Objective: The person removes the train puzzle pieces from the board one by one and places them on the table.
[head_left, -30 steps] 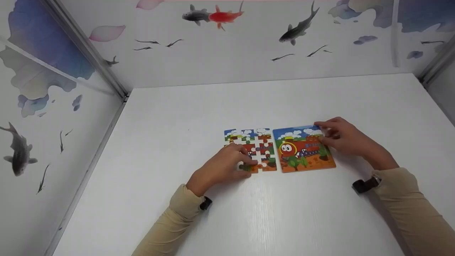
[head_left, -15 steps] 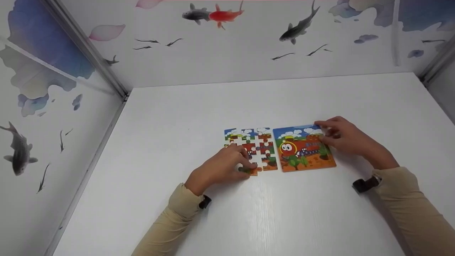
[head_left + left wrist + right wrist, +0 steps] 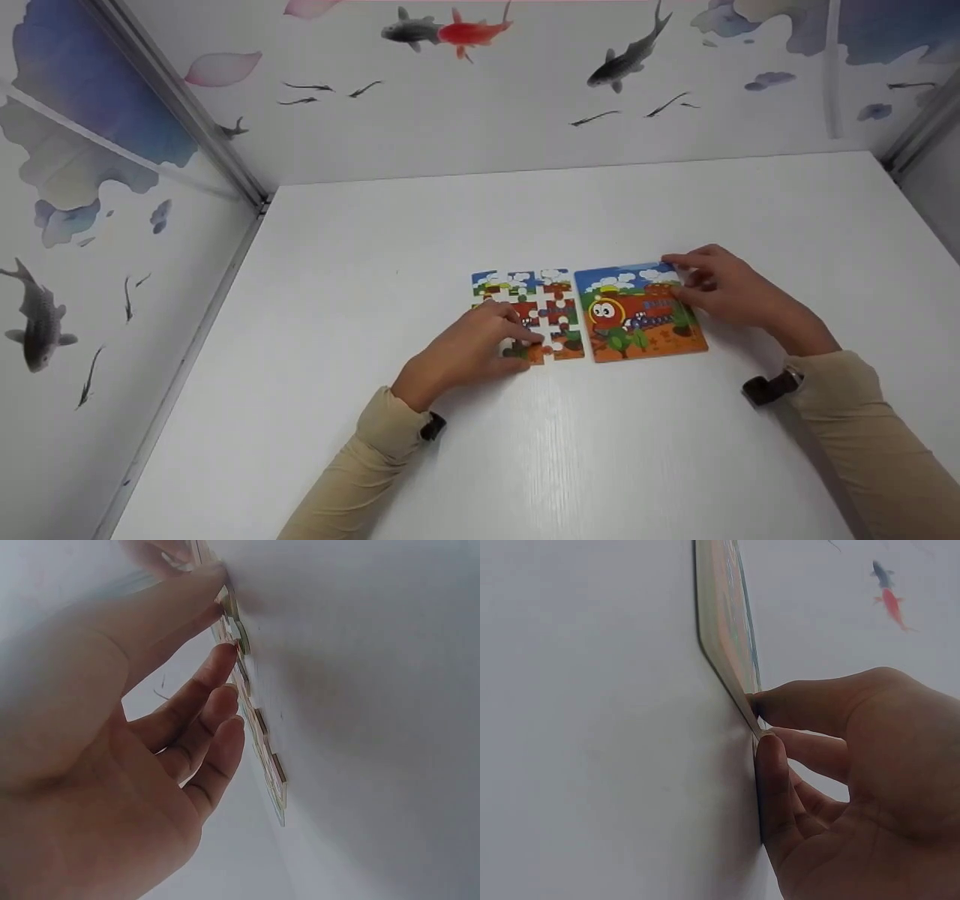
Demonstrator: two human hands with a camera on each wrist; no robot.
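Note:
My left hand (image 3: pixel 469 341) pinches an orange-and-green jigsaw piece (image 3: pixel 536 355) between thumb and index finger in the bottom row of a jigsaw. The other jigsaw pieces (image 3: pixel 570 341) lie in rows with slim gaps, some of them hidden under this hand. The left wrist view shows the pieces edge-on (image 3: pixel 259 731), fingertips right at them. Beside the jigsaw lies a square picture board (image 3: pixel 649 341) of a red cartoon train with big eyes. My right hand (image 3: pixel 731 289) grips that board at its upper right corner, index finger at the top and thumb on the right edge.
Everything lies on a white table (image 3: pixel 360 255). White panels (image 3: pixel 525 142) painted with fish enclose it at the back and on the left. A dark watch or strap (image 3: pixel 772 388) sits at the right wrist, another (image 3: pixel 433 426) at the left.
The pinched piece slid slightly toward the person half a second ago and is now back up close to the row above, the left fingers moving with it. The right hand and board stay put.

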